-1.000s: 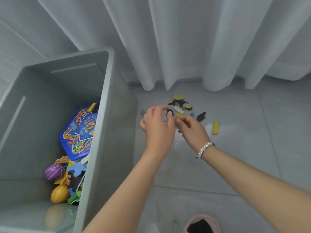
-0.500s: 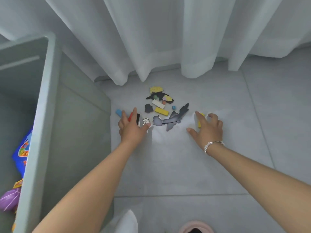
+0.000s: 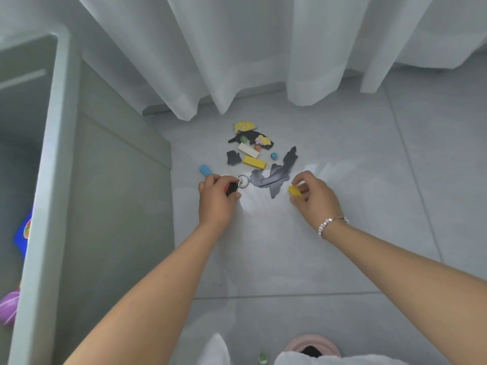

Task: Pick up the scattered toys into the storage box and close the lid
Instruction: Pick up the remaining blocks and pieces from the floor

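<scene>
Toys (image 3: 253, 163) in both hands' fingers (image 3: 303, 177).

a single head-worn wide-angle view looks steeply down and forward from above the grey tiled floor (image 3: 263, 259), close enough that both forearms run in from 6 o'clock. the white pleated curtain (image 3: 237, 48) fills 12 o'clock, and the pale green plastic storage box (image 3: 60, 180) stands at 9 o'clock, cut by the frame edge.

text: none could be read | printed blue board (image 3: 24, 234) inside grey plastic storage box (image 3: 56, 159), at 9 o'clock: coloured marks only, too small and cut off
</scene>
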`<state>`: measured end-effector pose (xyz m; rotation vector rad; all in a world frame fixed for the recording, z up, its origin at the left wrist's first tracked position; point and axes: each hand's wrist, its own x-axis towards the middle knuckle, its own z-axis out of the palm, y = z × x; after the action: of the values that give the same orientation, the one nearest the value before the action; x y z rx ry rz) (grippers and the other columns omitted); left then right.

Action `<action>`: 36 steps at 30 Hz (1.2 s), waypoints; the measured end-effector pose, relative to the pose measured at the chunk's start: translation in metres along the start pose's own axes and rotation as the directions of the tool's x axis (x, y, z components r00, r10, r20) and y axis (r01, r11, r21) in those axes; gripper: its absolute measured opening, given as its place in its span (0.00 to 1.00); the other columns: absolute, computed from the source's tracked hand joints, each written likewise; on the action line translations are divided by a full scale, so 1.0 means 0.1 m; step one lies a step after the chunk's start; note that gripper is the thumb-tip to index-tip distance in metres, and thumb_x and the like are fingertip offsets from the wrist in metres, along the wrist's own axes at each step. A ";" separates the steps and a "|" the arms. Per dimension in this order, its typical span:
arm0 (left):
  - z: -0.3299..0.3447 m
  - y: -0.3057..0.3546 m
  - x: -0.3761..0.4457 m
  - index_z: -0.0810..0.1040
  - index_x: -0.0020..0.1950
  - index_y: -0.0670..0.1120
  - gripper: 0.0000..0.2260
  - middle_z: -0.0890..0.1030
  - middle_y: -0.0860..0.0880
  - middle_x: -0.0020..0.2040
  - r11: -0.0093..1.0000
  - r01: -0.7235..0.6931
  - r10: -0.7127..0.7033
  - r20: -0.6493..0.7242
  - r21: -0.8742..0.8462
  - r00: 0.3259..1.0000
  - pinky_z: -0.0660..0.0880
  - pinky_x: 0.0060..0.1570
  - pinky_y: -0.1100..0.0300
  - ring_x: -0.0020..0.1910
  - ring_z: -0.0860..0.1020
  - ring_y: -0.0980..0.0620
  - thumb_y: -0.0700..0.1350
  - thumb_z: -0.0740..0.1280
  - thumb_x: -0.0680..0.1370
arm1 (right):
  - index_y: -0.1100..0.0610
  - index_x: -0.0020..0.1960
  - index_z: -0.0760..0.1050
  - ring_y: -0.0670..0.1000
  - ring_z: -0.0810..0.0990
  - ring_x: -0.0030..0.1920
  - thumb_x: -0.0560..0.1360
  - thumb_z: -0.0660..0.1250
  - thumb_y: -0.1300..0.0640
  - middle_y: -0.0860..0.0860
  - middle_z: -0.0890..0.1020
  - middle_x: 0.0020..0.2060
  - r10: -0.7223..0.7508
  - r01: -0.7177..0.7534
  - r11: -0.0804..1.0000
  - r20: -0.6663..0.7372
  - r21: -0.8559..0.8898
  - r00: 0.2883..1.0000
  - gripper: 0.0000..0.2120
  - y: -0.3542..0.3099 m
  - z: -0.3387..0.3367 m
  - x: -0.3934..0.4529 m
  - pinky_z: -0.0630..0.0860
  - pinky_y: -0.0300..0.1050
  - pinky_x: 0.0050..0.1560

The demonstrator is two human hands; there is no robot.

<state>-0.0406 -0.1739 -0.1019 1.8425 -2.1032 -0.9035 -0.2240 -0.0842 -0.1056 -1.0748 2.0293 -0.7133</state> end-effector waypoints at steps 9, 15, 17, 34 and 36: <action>0.10 0.14 -0.30 0.74 0.61 0.56 0.16 0.74 0.49 0.52 0.989 0.094 -0.098 -0.033 -0.119 0.995 0.71 0.50 0.58 0.55 0.73 0.48 0.46 0.69 0.74 | 0.55 0.60 0.74 0.51 0.76 0.36 0.76 0.63 0.65 0.52 0.75 0.36 0.280 -0.457 0.668 0.371 0.587 0.885 0.14 -0.17 -0.05 -0.03 0.76 0.42 0.40; 0.09 0.64 -0.55 0.70 0.60 0.56 0.21 0.79 0.54 0.49 0.860 0.140 -0.114 0.082 -0.490 0.990 0.74 0.45 0.67 0.47 0.76 0.63 0.44 0.73 0.71 | 0.62 0.56 0.76 0.56 0.80 0.43 0.79 0.56 0.52 0.58 0.80 0.46 0.206 -0.661 0.203 0.628 0.722 0.750 0.16 -0.35 0.04 -0.05 0.78 0.50 0.47; 0.13 0.69 -0.54 0.73 0.59 0.53 0.19 0.80 0.54 0.48 0.853 0.142 -0.111 0.092 -0.503 0.990 0.74 0.44 0.68 0.46 0.78 0.61 0.46 0.73 0.71 | 0.60 0.53 0.75 0.54 0.81 0.42 0.80 0.52 0.45 0.57 0.81 0.44 0.230 -0.663 0.106 0.630 0.741 0.742 0.21 -0.38 0.06 -0.03 0.79 0.46 0.39; 0.16 0.28 -0.09 0.79 0.44 0.45 0.02 0.79 0.51 0.43 0.940 0.230 -0.242 -0.016 -0.251 0.970 0.68 0.35 0.74 0.42 0.76 0.54 0.40 0.70 0.72 | 0.58 0.44 0.74 0.51 0.75 0.34 0.80 0.55 0.47 0.53 0.76 0.35 0.389 -0.669 0.373 0.546 0.643 0.742 0.17 -0.31 0.09 -0.05 0.74 0.43 0.37; 0.14 0.34 -0.23 0.81 0.43 0.46 0.02 0.80 0.54 0.37 0.892 0.252 -0.257 0.036 -0.375 0.966 0.70 0.37 0.74 0.39 0.77 0.55 0.40 0.71 0.72 | 0.57 0.44 0.74 0.51 0.75 0.34 0.80 0.56 0.47 0.53 0.76 0.35 0.404 -0.656 0.400 0.520 0.640 0.753 0.16 -0.34 0.12 -0.04 0.74 0.43 0.37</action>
<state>-0.0710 -0.1463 -0.0881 1.9256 -1.5563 -1.2486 -0.1980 -0.0995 -0.0863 0.0662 1.3657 -0.9016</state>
